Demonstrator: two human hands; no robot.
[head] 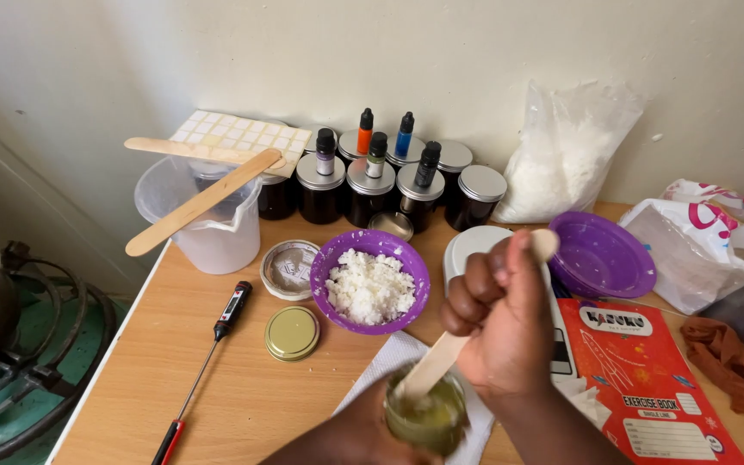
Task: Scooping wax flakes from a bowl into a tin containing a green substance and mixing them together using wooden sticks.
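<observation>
— What's on the wooden table (174, 362), biggest first?

— A clear bag of white flakes (561, 155) leaning on the wall, then a clear plastic jug (208, 220) with wooden paddles across its rim. Nearer, a red exercise book (647, 379) with a white label patch, and a purple bowl (370, 280) of white crumbles.

— And the hands?

— The right hand (501, 323) is clenched round a wooden stir stick (441, 353), gripping its upper half. The stick's lower end dips into a small glass jar (428, 418) of greenish liquid at the near edge, on a white cloth. The left hand (363, 435) is mostly hidden below the jar — I cannot tell how its fingers sit.

— How would the jar handle?

— Small, likely light, but glass — fragile and probably slick; best held round its side wall. The stick looks stiff.

— Smaller bits?

— Dark lidded jars at the back carrying dropper bottles (365, 131) — orange, blue, black-capped — and a gold lid (292, 333).
</observation>
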